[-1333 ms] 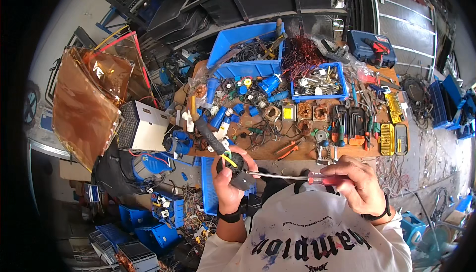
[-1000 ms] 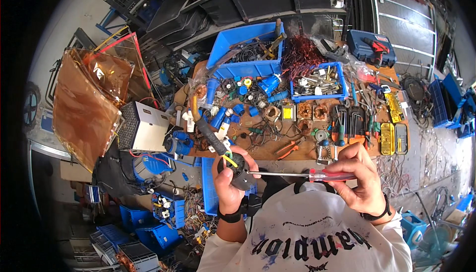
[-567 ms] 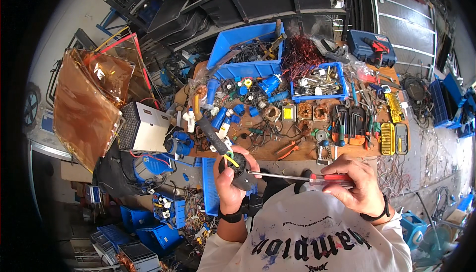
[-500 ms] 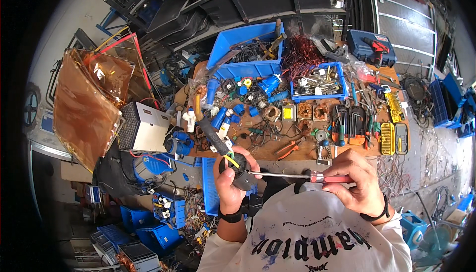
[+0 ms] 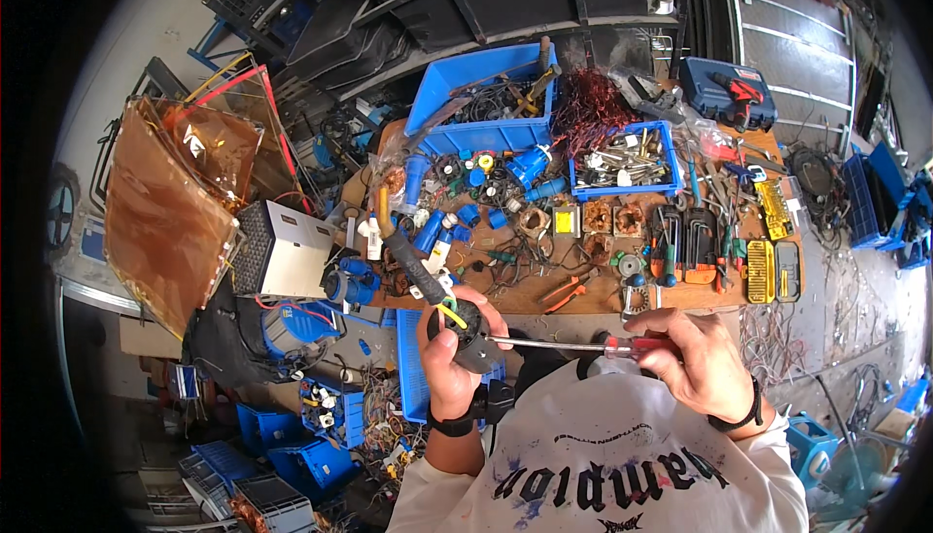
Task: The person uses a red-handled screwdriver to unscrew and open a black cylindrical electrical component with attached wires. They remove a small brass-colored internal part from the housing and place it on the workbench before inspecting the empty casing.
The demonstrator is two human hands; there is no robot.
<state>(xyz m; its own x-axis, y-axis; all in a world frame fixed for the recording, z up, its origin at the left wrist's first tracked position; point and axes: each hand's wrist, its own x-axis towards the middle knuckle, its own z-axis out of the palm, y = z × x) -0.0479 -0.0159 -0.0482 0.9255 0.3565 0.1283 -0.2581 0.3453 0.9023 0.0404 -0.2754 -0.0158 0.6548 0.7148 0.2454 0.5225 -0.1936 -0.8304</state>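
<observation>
My left hand (image 5: 450,373) is closed around a black round plug body (image 5: 474,348), in front of my chest. Out of its upper end runs a thick dark cable (image 5: 416,269), with a yellow-green wire (image 5: 452,315) showing beside it. From the right, a screwdriver (image 5: 554,343) lies almost level, its tip meeting the side of the plug body. Thumb and fingers of my right hand (image 5: 708,366) hold its red handle, which they partly cover. Whether the tip sits in a screw is too small to tell.
Beyond my hands is a wooden bench (image 5: 505,295) strewn with blue connectors, orange-handled pliers (image 5: 567,288) and hex keys (image 5: 699,241). A large blue crate (image 5: 496,135) and a smaller blue tray (image 5: 627,190) of metal parts stand farther back. Brown sheets (image 5: 160,212) rise at left.
My right fingers have shifted around the screwdriver handle, with the index finger reaching farther left over it. The left hand and plug body stay nearly in place.
</observation>
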